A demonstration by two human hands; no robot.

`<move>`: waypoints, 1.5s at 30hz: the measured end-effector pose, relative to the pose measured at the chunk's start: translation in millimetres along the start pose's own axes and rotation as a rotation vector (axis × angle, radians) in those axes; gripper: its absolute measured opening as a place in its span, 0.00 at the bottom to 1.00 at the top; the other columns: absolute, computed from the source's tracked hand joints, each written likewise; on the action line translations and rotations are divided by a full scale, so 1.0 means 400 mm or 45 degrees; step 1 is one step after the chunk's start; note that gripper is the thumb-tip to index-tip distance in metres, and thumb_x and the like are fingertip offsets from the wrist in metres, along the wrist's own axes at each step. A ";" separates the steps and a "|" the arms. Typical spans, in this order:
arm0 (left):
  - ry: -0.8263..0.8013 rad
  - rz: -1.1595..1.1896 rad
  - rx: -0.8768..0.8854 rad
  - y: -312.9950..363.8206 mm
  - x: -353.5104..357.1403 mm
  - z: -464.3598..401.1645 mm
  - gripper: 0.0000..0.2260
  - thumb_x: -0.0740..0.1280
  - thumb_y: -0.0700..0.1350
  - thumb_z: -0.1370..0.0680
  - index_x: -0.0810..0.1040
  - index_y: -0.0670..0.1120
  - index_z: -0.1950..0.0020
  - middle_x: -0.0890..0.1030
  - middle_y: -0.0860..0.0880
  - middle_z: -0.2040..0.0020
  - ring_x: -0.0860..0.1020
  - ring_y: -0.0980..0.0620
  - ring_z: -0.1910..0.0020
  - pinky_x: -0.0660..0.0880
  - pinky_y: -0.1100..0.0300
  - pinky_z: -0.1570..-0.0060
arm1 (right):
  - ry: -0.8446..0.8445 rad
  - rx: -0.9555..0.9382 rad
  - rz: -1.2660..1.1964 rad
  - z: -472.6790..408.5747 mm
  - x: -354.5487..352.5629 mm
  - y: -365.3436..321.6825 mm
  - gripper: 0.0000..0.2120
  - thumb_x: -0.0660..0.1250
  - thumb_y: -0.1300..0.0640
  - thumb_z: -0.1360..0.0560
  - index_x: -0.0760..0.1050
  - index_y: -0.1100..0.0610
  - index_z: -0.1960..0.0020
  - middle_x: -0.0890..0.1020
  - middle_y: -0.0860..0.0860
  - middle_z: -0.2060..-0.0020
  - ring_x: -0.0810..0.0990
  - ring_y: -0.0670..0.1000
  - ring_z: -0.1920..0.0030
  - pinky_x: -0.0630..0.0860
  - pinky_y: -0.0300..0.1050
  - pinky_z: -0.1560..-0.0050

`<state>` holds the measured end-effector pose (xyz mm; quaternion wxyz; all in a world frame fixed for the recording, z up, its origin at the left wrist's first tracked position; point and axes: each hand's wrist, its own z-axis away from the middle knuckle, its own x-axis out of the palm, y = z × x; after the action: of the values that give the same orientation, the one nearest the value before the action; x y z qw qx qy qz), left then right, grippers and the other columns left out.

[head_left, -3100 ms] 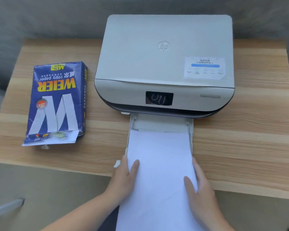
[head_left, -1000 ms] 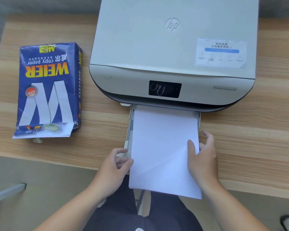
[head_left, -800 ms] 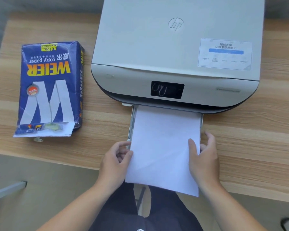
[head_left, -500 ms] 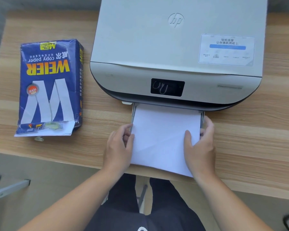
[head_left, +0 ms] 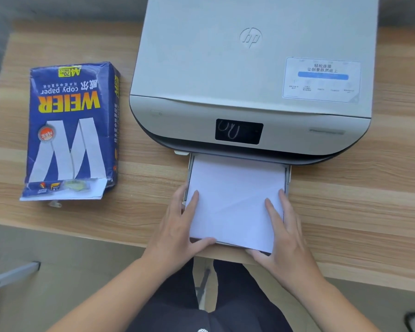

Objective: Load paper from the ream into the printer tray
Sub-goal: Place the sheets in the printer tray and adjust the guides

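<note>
A stack of white paper [head_left: 235,200] lies in the printer tray [head_left: 288,174], which sticks out from under the grey printer [head_left: 249,75]. Its far end is hidden inside the printer. My left hand [head_left: 177,228] rests flat on the stack's left side, thumb hooked on the near edge. On the stack's right side lies my right hand [head_left: 285,233], fingers on top and thumb under the near corner. The blue ream [head_left: 70,130] lies to the left on the table, its near end torn open.
The wooden table [head_left: 357,212] has its front edge just below the paper's near end. My dark-trousered legs [head_left: 225,307] show below the edge. A grey chair or furniture leg [head_left: 10,276] is on the floor at the left.
The paper has slid further into the printer, so less of it hangs over the table edge. Both hands have moved back to the stack's near end, thumbs now at its edge.
</note>
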<state>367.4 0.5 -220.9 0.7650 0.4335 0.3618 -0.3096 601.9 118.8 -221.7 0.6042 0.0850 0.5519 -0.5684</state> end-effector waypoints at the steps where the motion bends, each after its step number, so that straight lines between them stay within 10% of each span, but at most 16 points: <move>1: 0.008 -0.011 0.025 -0.006 0.001 -0.001 0.48 0.77 0.63 0.30 0.57 0.47 0.18 0.51 0.47 0.17 0.70 0.48 0.36 0.76 0.55 0.42 | 0.018 -0.005 0.015 -0.003 0.000 0.000 0.54 0.84 0.47 0.38 0.59 0.56 0.20 0.49 0.50 0.18 0.60 0.54 0.26 0.75 0.51 0.40; 5: -0.016 -0.089 0.079 -0.012 0.004 -0.009 0.44 0.77 0.60 0.28 0.61 0.46 0.18 0.51 0.45 0.16 0.66 0.44 0.22 0.70 0.54 0.32 | 0.060 -0.031 0.056 -0.021 -0.004 0.012 0.50 0.84 0.47 0.38 0.66 0.58 0.23 0.59 0.52 0.19 0.67 0.58 0.30 0.79 0.55 0.43; 13: 0.133 -0.329 0.167 -0.007 0.008 -0.037 0.37 0.80 0.56 0.30 0.75 0.40 0.28 0.65 0.38 0.20 0.81 0.42 0.48 0.80 0.50 0.53 | 0.140 -0.124 0.350 -0.038 -0.006 0.017 0.45 0.79 0.39 0.36 0.70 0.56 0.25 0.68 0.50 0.22 0.73 0.57 0.35 0.70 0.53 0.37; 23: 0.143 -0.373 0.216 -0.033 0.013 -0.034 0.33 0.73 0.62 0.25 0.76 0.42 0.28 0.70 0.44 0.22 0.78 0.43 0.48 0.77 0.50 0.51 | 0.096 -0.086 0.394 -0.031 -0.015 0.038 0.42 0.76 0.36 0.33 0.69 0.51 0.23 0.66 0.50 0.21 0.72 0.59 0.36 0.69 0.57 0.37; 29: 0.231 0.061 -0.082 -0.021 -0.018 -0.044 0.35 0.67 0.63 0.22 0.65 0.45 0.21 0.70 0.49 0.25 0.69 0.51 0.27 0.68 0.51 0.27 | 0.198 0.273 -0.159 -0.040 -0.030 0.014 0.49 0.72 0.34 0.30 0.55 0.52 0.19 0.61 0.48 0.22 0.60 0.51 0.24 0.63 0.55 0.24; 38: 0.243 0.308 -0.307 0.008 -0.014 -0.074 0.32 0.61 0.63 0.19 0.63 0.49 0.19 0.69 0.53 0.22 0.65 0.53 0.22 0.65 0.46 0.23 | 0.283 0.386 -0.492 -0.071 -0.033 -0.012 0.40 0.56 0.31 0.26 0.60 0.52 0.20 0.68 0.47 0.24 0.62 0.47 0.25 0.61 0.49 0.24; 45: 0.251 0.311 -0.270 0.016 -0.016 -0.090 0.30 0.66 0.54 0.18 0.62 0.48 0.18 0.69 0.52 0.22 0.65 0.53 0.23 0.63 0.54 0.23 | 0.354 0.440 -0.494 -0.085 -0.025 -0.006 0.26 0.63 0.46 0.20 0.68 0.54 0.25 0.71 0.48 0.30 0.64 0.47 0.28 0.62 0.45 0.28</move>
<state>358.8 36.1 -225.9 0.7991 0.4195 0.4102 -0.1306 583.2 148.9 -225.8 0.3791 0.1567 0.5304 -0.7419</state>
